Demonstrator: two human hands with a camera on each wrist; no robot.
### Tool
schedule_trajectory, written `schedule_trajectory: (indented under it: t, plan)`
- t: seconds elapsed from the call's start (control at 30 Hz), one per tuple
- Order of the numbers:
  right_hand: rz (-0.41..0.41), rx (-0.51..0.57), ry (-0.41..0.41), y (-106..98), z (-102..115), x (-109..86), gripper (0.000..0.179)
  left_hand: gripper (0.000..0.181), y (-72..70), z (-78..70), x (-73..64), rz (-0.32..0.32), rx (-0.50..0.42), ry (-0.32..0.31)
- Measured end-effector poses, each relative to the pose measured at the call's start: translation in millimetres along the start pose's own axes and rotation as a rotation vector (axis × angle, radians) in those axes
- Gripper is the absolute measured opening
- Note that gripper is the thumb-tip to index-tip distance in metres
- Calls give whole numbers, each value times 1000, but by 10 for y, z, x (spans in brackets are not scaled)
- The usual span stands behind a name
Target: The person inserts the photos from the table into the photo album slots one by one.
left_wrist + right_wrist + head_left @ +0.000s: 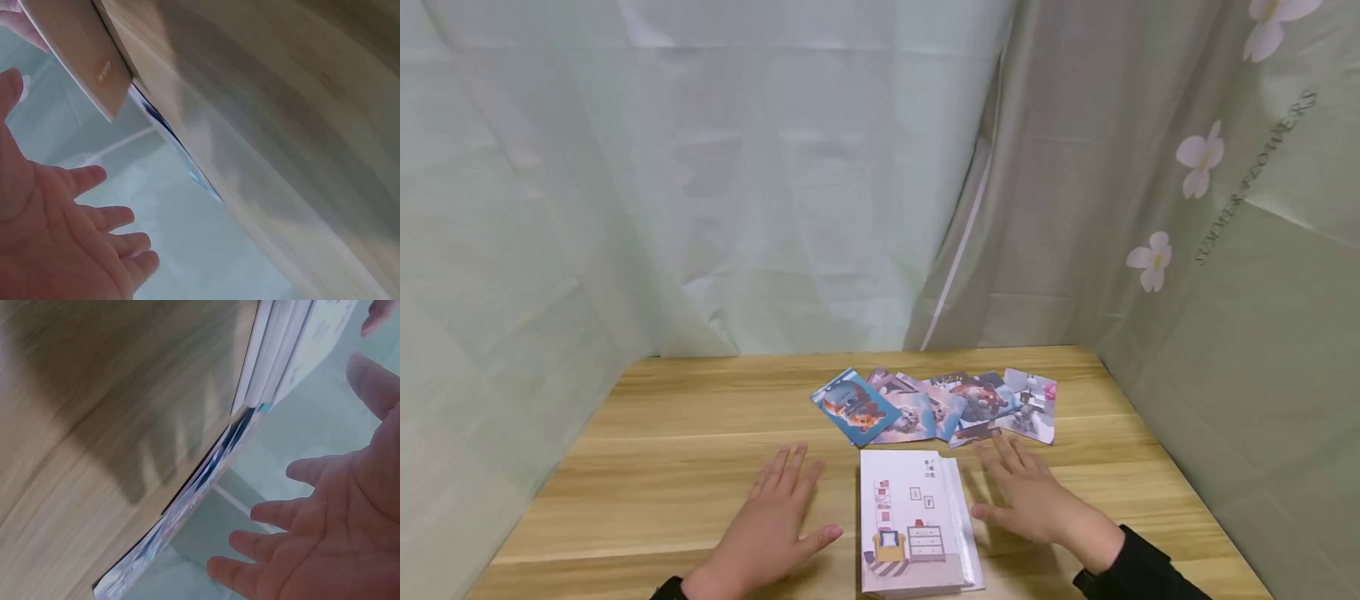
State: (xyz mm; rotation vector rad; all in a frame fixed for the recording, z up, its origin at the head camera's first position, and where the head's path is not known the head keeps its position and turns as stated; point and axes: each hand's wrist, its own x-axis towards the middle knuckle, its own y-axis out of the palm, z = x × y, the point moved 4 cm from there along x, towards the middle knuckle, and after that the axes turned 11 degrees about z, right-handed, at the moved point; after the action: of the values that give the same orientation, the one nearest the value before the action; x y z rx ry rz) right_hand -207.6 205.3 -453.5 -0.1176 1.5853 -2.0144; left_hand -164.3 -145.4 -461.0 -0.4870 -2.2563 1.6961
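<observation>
A thick white book (pixel 910 508), its cover printed with a small room scene, lies closed on the wooden table between my hands. To its left, my left hand (pixel 771 521) is spread palm down and holds nothing. My right hand (pixel 1037 500) is spread the same way on the book's other side, fingertips just in front of the picture cards (pixel 913 417). In the left wrist view the book's orange-brown side (pixel 94 59) shows. Its layered white edge (pixel 275 356) appears in the right wrist view. Both wrist views show bare palms with fingers apart.
Behind the book the cards lie overlapped in a loose row, a blue one (pixel 856 408) at the left end and a pale one (pixel 1032 406) at the right. Pale curtains (pixel 820 183) enclose the wooden table (pixel 647 467) at the back and sides.
</observation>
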Motion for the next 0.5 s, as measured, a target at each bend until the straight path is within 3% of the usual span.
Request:
schedule_trajectory:
  t: [0.23,0.5]
  plan:
    - [93,31,-33,97,88,60,90,90,85,-166,98,40,-13,48]
    - [149,30,-74,159,209,85,81,98,181,-427,213,156,27,108]
